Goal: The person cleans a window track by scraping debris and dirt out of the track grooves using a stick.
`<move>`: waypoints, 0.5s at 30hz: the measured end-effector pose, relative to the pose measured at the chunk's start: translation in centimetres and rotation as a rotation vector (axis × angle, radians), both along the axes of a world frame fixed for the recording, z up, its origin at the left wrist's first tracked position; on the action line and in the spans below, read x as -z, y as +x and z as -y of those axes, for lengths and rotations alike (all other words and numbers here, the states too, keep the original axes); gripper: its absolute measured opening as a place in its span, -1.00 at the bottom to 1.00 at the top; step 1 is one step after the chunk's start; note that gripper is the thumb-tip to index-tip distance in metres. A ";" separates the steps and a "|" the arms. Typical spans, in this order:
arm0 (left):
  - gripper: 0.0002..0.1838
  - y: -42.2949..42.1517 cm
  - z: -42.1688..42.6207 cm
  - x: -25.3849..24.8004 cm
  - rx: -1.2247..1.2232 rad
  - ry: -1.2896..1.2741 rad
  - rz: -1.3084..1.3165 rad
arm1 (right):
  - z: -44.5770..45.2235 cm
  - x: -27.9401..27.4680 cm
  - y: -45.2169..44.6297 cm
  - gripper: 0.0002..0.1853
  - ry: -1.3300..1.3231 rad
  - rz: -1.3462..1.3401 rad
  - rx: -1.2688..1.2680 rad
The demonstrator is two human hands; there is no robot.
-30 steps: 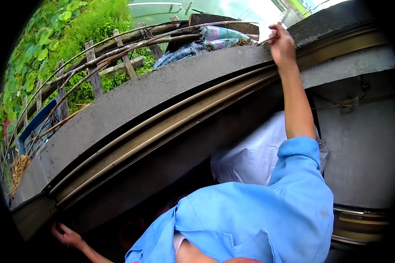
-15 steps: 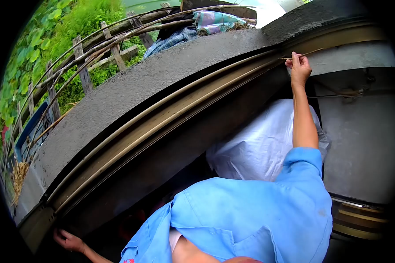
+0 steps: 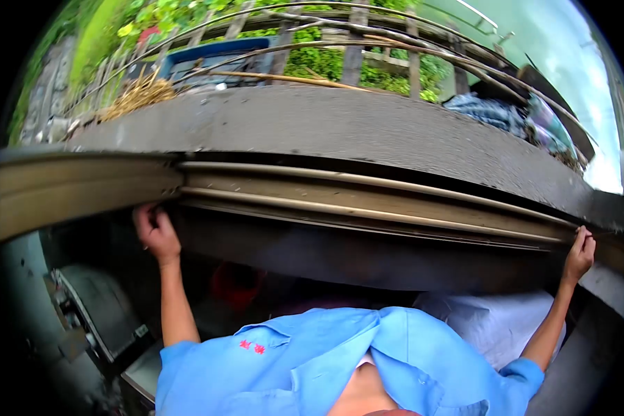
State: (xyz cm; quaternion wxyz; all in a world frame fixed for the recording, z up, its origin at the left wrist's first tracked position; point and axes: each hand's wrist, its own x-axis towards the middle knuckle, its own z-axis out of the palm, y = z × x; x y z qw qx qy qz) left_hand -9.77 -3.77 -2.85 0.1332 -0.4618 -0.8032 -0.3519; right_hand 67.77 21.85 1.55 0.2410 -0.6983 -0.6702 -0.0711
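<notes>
The window frame's metal track [image 3: 367, 201] runs across the view with two raised rails. At its left end, my left hand [image 3: 158, 234] is raised just under the corner, smeared by motion, with thumb and fingers apart and nothing visible in them. My right hand [image 3: 579, 258] is at the far right end of the track, fingertips pinched together against the edge. Half a second ago a thin stick was in this pinch; now it can hardly be made out against the dark frame.
Beyond the track lies a rough concrete ledge [image 3: 326, 125]. Dry straw [image 3: 142, 93], a blue tray [image 3: 215, 59], crumpled cloth [image 3: 489, 112] and a wooden fence [image 3: 353, 45] stand outside. Below are a white sack [image 3: 485, 322], a red bucket [image 3: 236, 283] and a dark chair-like object [image 3: 100, 312].
The view has swung left and levelled out. My left hand has come up to the track's left corner. My right hand is still at the right end, its fingers still pinched.
</notes>
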 end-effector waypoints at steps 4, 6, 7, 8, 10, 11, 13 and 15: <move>-0.86 1.6 -1.4 -1.2 -0.003 0.028 -0.059 | 3.1 -2.0 -12.1 -0.84 0.001 -0.171 -0.287; -0.87 1.9 -1.6 -1.5 0.008 0.004 -0.075 | 4.5 -3.4 -18.0 -0.88 -0.069 -0.225 -0.451; -0.87 2.1 -1.7 -1.6 -0.001 0.000 -0.071 | 4.9 -3.8 -20.8 -0.89 -0.078 -0.225 -0.554; -0.88 2.1 -1.8 -1.6 -0.010 -0.003 -0.067 | 5.1 -4.5 -24.2 -0.91 -0.053 -0.161 -0.671; -0.88 2.3 -2.1 -1.3 -0.004 0.022 -0.093 | 5.0 -4.7 -29.4 -0.93 -0.084 -0.207 -0.844; -0.88 2.4 -2.2 -1.4 0.007 0.037 -0.090 | 4.6 -4.8 -31.7 -0.95 -0.102 -0.214 -0.946; -0.88 2.6 -2.5 -1.4 0.010 0.061 -0.078 | 3.8 -5.2 -36.0 -0.98 -0.198 -0.220 -1.087; -0.88 2.5 -2.6 -1.4 0.037 0.069 -0.125 | 3.1 -4.9 -40.0 -0.99 -0.240 -0.227 -1.222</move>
